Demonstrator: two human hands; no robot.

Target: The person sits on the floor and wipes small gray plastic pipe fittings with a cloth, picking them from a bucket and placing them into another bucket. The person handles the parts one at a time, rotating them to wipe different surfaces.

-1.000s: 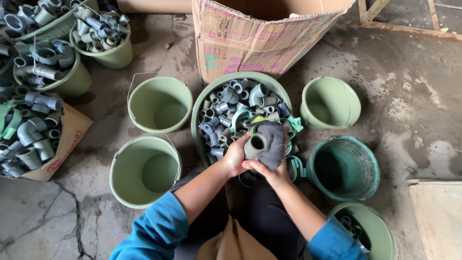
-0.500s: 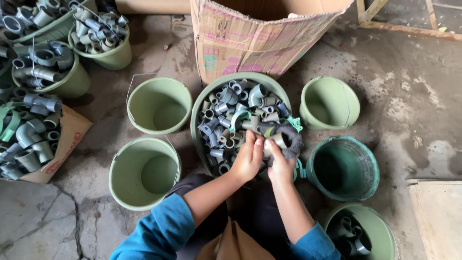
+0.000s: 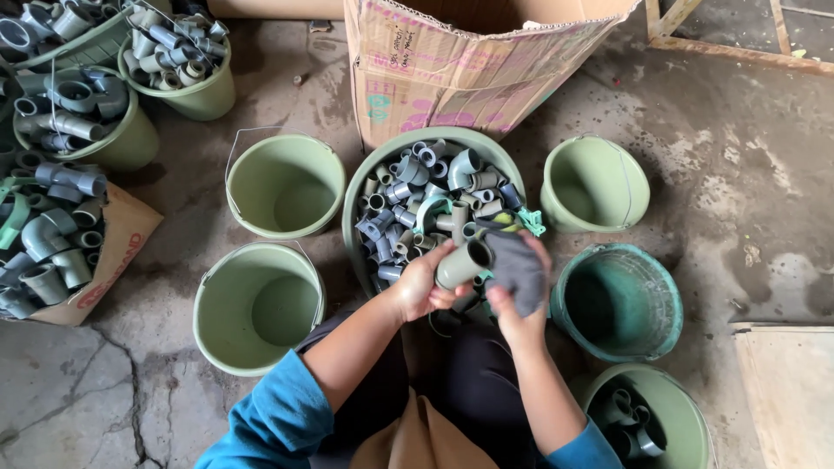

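I have my left hand (image 3: pixel 423 285) wrapped around a short grey pipe fitting (image 3: pixel 463 263), fingers curled about its body, its open end facing up and to the right. My right hand (image 3: pixel 519 291) is closed on a dark grey cloth (image 3: pixel 516 269), which I press against the side of the fitting. Both hands sit just below the centre of the frame, over the near edge of the large green basin (image 3: pixel 358 195) that is heaped with grey pipe fittings (image 3: pixel 417 195); the one I hold is lifted just clear of that heap.

Around the basin I see pale green buckets: one to its left (image 3: pixel 285 184), one at lower left (image 3: pixel 258 306), one to its right (image 3: pixel 595 182). A darker teal bucket (image 3: pixel 618 301) stands just right of my right hand, and a green bucket at the lower right (image 3: pixel 647 421) holds a few fittings. A cardboard box (image 3: pixel 469 65) stands behind the basin at top centre. In the upper left, more buckets (image 3: pixel 178 56) and a flat carton (image 3: pixel 61 239) are full of grey fittings. The floor (image 3: pixel 738 174) is stained concrete.
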